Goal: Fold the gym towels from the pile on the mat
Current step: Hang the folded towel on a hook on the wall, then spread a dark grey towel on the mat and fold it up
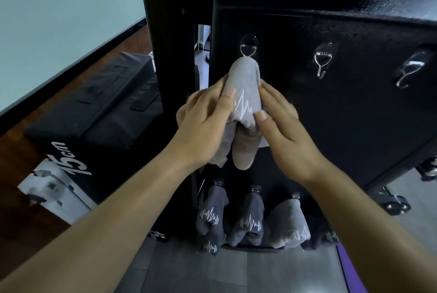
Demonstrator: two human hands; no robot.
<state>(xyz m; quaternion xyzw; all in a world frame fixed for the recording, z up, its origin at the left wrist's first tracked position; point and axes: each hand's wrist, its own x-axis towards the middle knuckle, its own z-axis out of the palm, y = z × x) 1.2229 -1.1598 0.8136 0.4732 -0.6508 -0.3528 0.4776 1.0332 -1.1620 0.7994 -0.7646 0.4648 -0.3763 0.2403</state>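
We see a dim, cool-toned picture. The brightest area is the pale wall (59,20), far left of the hands and evenly lit. Soft light lies on the backs of the left hand (203,124) and right hand (283,131), without hard shadows. Behind them the black cabinet panel (354,108) swallows detail, though its textured top glints above the right hand, and the clear hooks (321,60) there carry small highlights. The grey towel (243,93) between the hands is sharp, its white stitching crisp. The left fingertips blur slightly. Straight edges bow toward the borders, the forearms stretch wide below the hands, and the castor wheels (392,202) at lower right smear.
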